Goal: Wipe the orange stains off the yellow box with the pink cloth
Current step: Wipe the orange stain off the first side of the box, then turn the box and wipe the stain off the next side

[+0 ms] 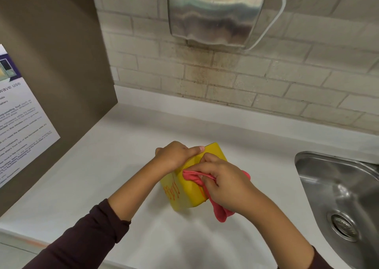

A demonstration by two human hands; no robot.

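Because the cloth is pressed on the box, we read the step in hand as the scrub itself. Nearest us, the right hand (223, 184) has its fingers curled round the bunched pink cloth (220, 213) and holds it against the upper part of the yellow box (184, 199). A loose tail of cloth hangs down at the right.

The box stands on the white counter (123, 166), between the brown panel (61, 63) at left and the sink (338, 186) at right, with 1 corner turned toward us. Its near-left face carries orange stains (172, 191), a cluster of looping strokes not yet wiped. 1 thinner orange streak shows by the near-right edge beside the cloth. The surface looks smooth, so we judge firm rubbing should lift the marks.

Just beyond, the left hand (174, 156) grips the far-left top edge, thumb laid along the top, steadying the box. Next, we think, the cloth must come down onto the near-left face while the left hand braces against the push.

Farther off, a steel hand dryer (217, 14) hangs on the tiled wall (287, 84).
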